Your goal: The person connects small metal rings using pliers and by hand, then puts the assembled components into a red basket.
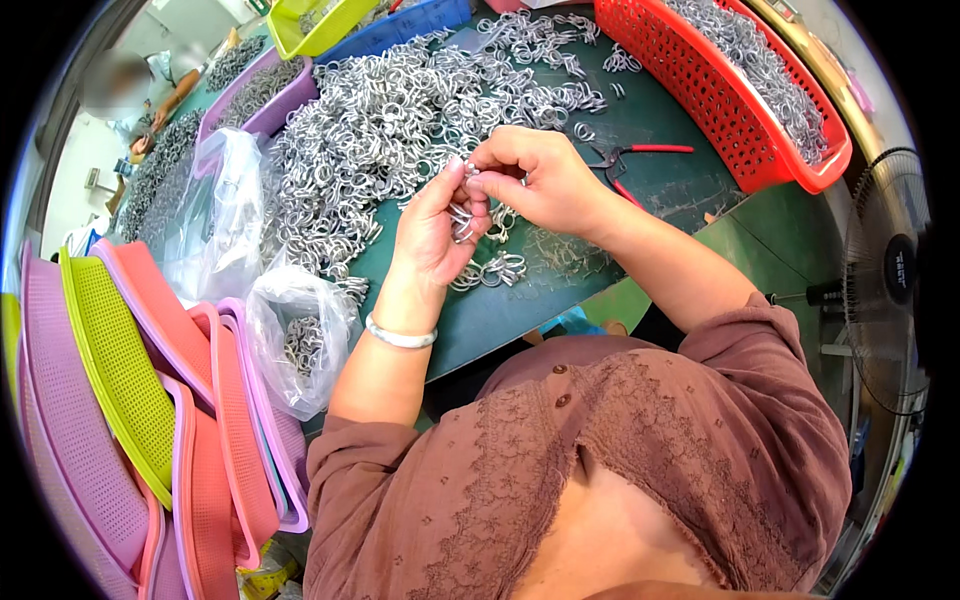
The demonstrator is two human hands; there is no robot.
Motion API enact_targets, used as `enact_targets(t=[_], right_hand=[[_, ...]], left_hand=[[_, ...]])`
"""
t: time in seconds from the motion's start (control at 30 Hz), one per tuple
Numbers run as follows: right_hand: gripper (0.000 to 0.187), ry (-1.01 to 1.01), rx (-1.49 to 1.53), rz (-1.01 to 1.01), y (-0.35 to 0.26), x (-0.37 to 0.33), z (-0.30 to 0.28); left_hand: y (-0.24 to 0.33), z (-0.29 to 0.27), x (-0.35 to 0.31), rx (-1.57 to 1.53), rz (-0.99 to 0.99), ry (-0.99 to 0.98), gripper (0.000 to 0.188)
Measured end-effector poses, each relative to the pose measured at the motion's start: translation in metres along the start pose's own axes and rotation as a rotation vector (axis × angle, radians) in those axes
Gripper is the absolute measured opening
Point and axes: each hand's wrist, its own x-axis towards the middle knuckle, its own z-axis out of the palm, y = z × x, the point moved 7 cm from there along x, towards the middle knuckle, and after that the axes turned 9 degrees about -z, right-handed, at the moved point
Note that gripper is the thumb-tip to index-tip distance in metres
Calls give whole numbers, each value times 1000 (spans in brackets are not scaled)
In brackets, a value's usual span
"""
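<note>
Both my hands meet over the near edge of a big heap of silvery metal rings (pixel 400 110). My left hand (pixel 425 235), palm up with a pale bangle at the wrist, is closed round a few metal rings (pixel 461 222). The thumb and fingers of my right hand (pixel 545 182) pinch together at the left fingertips, on a small metal ring (pixel 471 170) mostly covered by the fingers. Just below the hands, a small cluster of rings (pixel 503 268) lies on the green table (pixel 480 320). Red-handled pliers (pixel 640 150) rest to the right.
A red perforated basket (pixel 690 105) of metal parts stands far right, with a fan (pixel 890 270) beyond. Purple (pixel 270 120) and blue (pixel 400 30) bins line the back. Left are plastic bags (pixel 225 220) and stacked colored baskets (pixel 120 370). Another person's arm (pixel 175 97) shows far left.
</note>
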Motion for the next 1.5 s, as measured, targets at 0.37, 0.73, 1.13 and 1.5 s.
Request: enact_targets(t=[0.37,0.73,1.13,1.5], right_hand=[[11,-9,-92,-48,4,16,10],[6,-126,-73,55,12,45,11],[21,-410,366,414,90,232,98],[35,-466,176,273,57,176,81]], left_hand=[[-1,-6,4,-144,-78,-35,21],[-2,-12,7,-195,-108,-22,35],[2,-13,9,-212,-98,-218,37],[3,-17,12,-301,-54,-177,34]])
